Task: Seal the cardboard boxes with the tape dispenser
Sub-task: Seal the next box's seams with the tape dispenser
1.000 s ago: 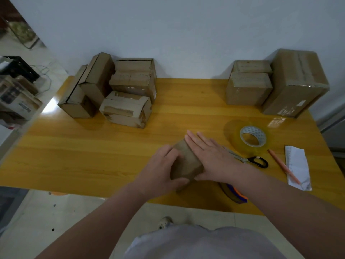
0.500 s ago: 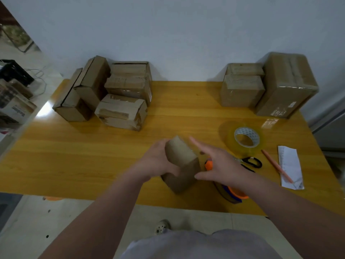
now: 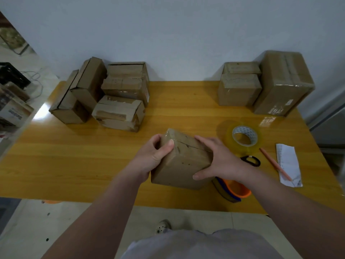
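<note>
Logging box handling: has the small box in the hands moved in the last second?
Yes. The small box was tipped up and turned in place; it remains left of the tape roll.

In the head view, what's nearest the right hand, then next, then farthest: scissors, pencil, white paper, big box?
From the right hand:
1. Scissors, just to its right.
2. Pencil, further right.
3. White paper, beyond the pencil.
4. Big box, back right by the wall.

Left hand (image 3: pixel 153 156) and right hand (image 3: pixel 220 161) grip a small cardboard box (image 3: pixel 183 163) above the table (image 3: pixel 74 156)
</note>
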`<state>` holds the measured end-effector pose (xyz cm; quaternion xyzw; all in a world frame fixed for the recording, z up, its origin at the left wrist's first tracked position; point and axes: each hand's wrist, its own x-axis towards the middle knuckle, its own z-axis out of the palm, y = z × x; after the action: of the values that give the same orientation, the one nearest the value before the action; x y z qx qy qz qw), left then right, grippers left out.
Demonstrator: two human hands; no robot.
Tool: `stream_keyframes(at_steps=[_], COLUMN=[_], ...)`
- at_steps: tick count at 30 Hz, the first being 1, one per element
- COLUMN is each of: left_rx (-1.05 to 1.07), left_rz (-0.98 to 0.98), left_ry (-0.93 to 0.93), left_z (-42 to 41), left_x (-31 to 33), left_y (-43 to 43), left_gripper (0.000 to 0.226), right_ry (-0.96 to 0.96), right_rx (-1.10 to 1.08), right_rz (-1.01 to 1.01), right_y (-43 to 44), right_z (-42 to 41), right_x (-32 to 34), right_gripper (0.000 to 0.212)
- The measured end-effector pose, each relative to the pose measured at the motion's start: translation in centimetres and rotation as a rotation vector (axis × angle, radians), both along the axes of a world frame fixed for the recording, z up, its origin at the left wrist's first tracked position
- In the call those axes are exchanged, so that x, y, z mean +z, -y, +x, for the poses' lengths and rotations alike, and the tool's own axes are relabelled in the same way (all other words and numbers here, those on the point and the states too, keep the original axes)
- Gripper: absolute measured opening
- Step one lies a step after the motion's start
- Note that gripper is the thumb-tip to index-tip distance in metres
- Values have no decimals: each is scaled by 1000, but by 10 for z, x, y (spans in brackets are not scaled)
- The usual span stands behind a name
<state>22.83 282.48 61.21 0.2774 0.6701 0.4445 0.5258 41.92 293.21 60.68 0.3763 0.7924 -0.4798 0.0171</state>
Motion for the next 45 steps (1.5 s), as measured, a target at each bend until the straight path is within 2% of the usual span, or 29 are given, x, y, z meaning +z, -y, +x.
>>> stream_keyframes(at_steps=[7, 11, 18, 21, 28, 34, 40, 45], left_rx=[256, 316, 397, 442, 265, 90, -13, -17], left_rz=[-21, -56, -84, -84, -72, -40, 1, -13], left_ry=[89, 90, 93, 124, -172, -163, -164, -121], left_z=[5, -2, -22, -33, -67, -72, -62, -44], left_x=[1, -1, 4, 8, 9, 23, 29, 27], left_y=[-4, -9, -22, -28, -58, -94, -131, -161], left_gripper=[56, 60, 44, 24, 20, 25, 23, 22], right_ry=[29, 24, 20, 37, 64, 213, 363, 490], right_rx=[9, 32, 65, 114, 79, -97, -239, -315], right_rz=[102, 138, 186, 287, 413, 595, 649, 678], right_y=[5, 5, -6, -12, -42, -78, -134, -182], right_z=[-3, -8, -28, -41, -68, -68, -52, -31], right_x=[-1, 1, 10, 14, 14, 20, 19, 4], right_gripper=[118, 117, 117, 116, 113, 108, 104, 97])
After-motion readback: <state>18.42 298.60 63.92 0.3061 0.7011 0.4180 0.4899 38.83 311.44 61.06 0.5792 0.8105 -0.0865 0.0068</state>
